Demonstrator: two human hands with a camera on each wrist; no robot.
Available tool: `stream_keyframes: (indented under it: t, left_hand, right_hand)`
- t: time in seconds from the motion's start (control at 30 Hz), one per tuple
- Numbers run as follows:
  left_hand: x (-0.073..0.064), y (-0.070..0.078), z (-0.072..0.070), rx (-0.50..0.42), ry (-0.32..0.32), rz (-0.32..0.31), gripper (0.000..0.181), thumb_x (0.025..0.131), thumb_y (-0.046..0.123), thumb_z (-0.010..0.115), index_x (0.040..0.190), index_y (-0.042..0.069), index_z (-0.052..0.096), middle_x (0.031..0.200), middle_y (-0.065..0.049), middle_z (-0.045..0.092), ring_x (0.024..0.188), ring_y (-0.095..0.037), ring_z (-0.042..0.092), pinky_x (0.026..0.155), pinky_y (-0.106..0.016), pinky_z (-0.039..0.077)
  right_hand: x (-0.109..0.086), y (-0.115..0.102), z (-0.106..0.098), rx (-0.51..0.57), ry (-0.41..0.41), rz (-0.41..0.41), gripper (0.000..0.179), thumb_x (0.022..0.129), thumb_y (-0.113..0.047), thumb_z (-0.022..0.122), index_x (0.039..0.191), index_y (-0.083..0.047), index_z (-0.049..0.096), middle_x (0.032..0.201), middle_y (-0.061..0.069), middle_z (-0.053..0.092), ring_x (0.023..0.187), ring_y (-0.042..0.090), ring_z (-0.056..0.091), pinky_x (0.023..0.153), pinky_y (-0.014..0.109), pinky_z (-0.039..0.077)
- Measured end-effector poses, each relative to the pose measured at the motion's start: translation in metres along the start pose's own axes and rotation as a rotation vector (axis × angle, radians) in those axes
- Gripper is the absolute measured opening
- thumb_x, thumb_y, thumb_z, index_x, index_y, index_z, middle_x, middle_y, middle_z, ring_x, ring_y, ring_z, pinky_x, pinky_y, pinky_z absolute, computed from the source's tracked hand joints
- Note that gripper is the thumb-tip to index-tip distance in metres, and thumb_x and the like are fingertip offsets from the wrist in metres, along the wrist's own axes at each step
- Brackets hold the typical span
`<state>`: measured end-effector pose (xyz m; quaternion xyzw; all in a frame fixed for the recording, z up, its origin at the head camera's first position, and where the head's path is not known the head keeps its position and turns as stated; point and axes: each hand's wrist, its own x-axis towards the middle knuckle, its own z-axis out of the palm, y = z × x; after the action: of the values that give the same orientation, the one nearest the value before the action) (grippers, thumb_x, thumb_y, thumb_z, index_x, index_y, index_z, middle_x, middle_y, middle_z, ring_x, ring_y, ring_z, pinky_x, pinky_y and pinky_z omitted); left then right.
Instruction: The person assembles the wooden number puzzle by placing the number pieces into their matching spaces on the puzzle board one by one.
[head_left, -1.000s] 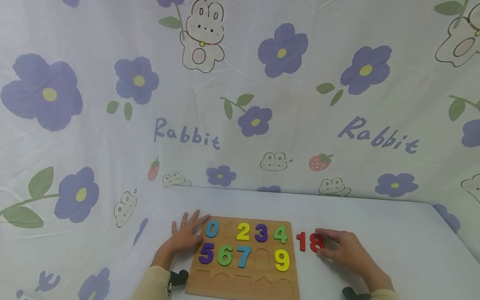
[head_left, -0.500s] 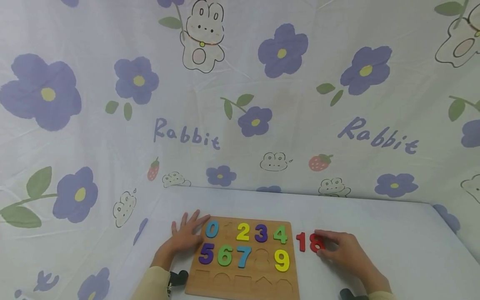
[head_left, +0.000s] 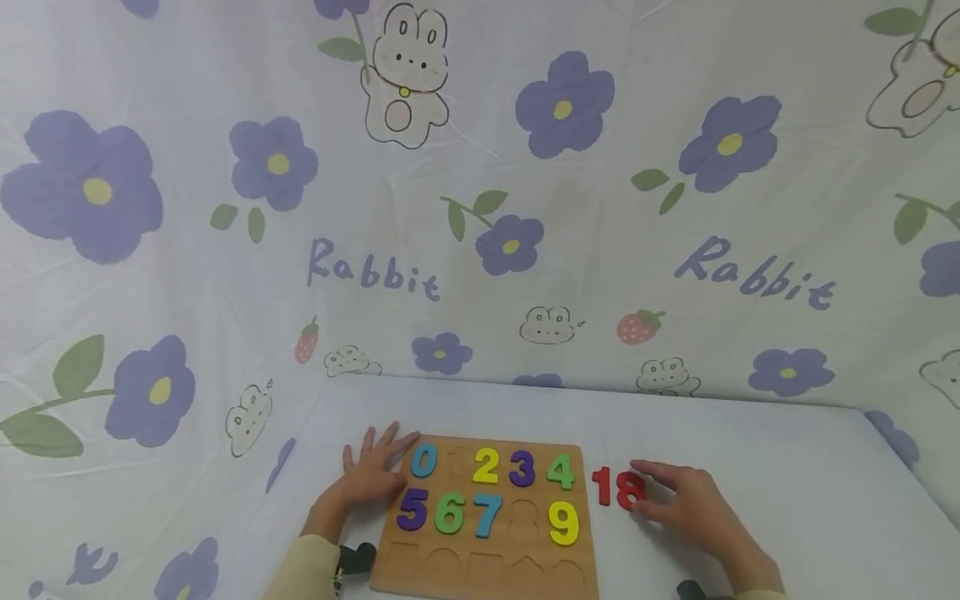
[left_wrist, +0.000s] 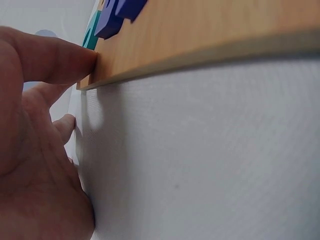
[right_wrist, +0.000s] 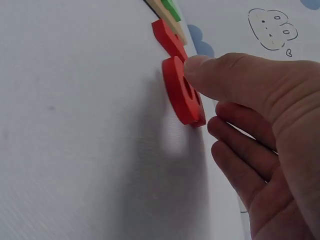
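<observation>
On the white table lies a wooden number puzzle board [head_left: 457, 562] with coloured number pieces in its upper two rows. My left hand [head_left: 369, 477], fingers spread, rests at the board's left edge; its thumb [left_wrist: 60, 59] lies on the wood in the left wrist view. Right of the board, a red number 1 [head_left: 602, 486] and a red number 8 [head_left: 630, 490] lie side by side. My right hand [head_left: 693, 507] pinches the 8 between thumb and index finger. In the right wrist view the thumb [right_wrist: 225, 75] is on the 8, the index finger hidden behind it.
Bare recesses show under the 0–2 row at the 1-shaped slot [head_left: 455, 462], the 8-shaped slot [head_left: 523, 518] and along the bottom row. Behind the table [head_left: 750, 442] hangs a rabbit-and-flower printed cloth [head_left: 480, 183].
The red 8 has shifted slightly left, closer to the 1, with my right hand at it. My left hand and the board stay in place.
</observation>
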<state>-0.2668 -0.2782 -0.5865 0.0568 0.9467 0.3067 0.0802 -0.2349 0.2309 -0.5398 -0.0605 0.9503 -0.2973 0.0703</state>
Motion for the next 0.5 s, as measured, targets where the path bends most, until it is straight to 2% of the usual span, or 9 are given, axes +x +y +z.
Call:
stream_keyframes:
  t: [0.27, 0.5]
  left_hand:
    - [0.001, -0.002, 0.003, 0.008, 0.018, 0.015, 0.080, 0.087, 0.015, 0.066, 0.165, 0.023, 0.050, 0.183, -0.018, 0.021, 0.167, -0.058, -0.003, 0.123, -0.084, -0.015]
    - [0.001, -0.003, 0.002, 0.007, 0.014, 0.011, 0.082, 0.086, 0.015, 0.067, 0.165, 0.025, 0.050, 0.182, -0.019, 0.021, 0.167, -0.058, -0.004, 0.123, -0.084, -0.015]
  right_hand:
    - [-0.001, 0.002, 0.011, 0.017, 0.035, 0.003, 0.063, 0.084, -0.022, 0.095, 0.142, -0.011, 0.074, 0.140, 0.014, 0.076, 0.139, 0.043, 0.065, 0.111, 0.062, 0.056]
    - [-0.004, 0.001, 0.006, -0.004, 0.076, -0.034, 0.062, 0.085, -0.022, 0.094, 0.143, -0.010, 0.074, 0.135, 0.012, 0.079, 0.136, 0.044, 0.067, 0.107, 0.063, 0.058]
